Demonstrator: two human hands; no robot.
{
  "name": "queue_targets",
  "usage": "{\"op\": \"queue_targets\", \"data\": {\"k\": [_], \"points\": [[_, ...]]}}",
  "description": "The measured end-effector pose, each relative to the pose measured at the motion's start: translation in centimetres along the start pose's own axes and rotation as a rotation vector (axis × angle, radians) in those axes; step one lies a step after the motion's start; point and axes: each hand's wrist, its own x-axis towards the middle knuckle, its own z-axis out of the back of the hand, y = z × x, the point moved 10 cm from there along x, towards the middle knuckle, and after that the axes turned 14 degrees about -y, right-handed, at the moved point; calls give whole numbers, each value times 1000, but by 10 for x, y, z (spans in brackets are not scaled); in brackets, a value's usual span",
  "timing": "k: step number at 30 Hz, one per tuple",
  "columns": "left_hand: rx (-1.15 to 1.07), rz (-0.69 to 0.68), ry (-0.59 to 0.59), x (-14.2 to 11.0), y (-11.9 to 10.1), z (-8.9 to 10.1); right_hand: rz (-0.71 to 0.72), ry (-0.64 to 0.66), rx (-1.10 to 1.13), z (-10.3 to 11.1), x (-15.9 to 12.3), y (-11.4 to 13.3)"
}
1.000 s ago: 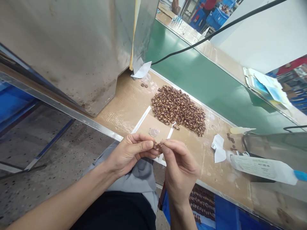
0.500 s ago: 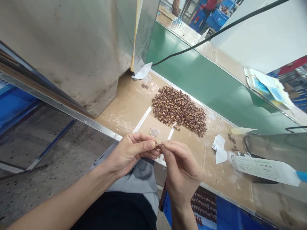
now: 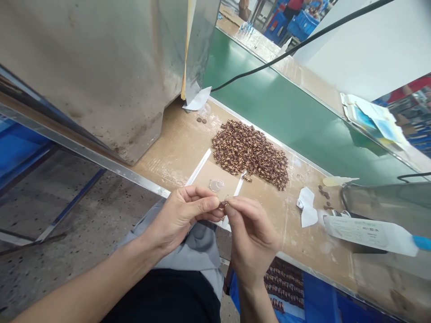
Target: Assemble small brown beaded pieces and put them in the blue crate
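Observation:
Both hands meet over the near edge of the brown-covered bench, fingertips almost touching. Between them is a small dark brown piece [image 3: 222,204], mostly covered by the fingers. My left hand [image 3: 188,208] pinches it from one side, thumb on top. From the other side my right hand [image 3: 251,229] grips it between thumb and forefinger. Just beyond the fingers lies a small clear round dish [image 3: 216,185], on a patch of board edged with white tape. Past that spreads a big heap of small brown and gold pieces [image 3: 249,150]; a stray one lies at its near edge.
A metal housing [image 3: 101,67] rises at the left. To the right lie a white bottle with a blue tip [image 3: 370,233], crumpled white paper [image 3: 307,208] and several brown discs [image 3: 325,193]. A black cable [image 3: 262,68] crosses above a green belt [image 3: 269,96]. Below stands a blue crate [image 3: 319,291].
The hands keep their pinch on the small piece, with the right fingers shifting slightly closer to the left. The whole view has moved a little.

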Motion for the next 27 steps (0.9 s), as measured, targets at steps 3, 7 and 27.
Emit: {"op": "queue_targets", "data": {"k": [3,7,27], "points": [[60,-48,-29,0,-3,1,-139,-23,51,3,-2,-16],[179,-190,-116,5,-20,16,-133,-120,-25,33,10,-37],[377,-452,-330,22,-50,63,385,-73,-671,101,36,-107]]}}
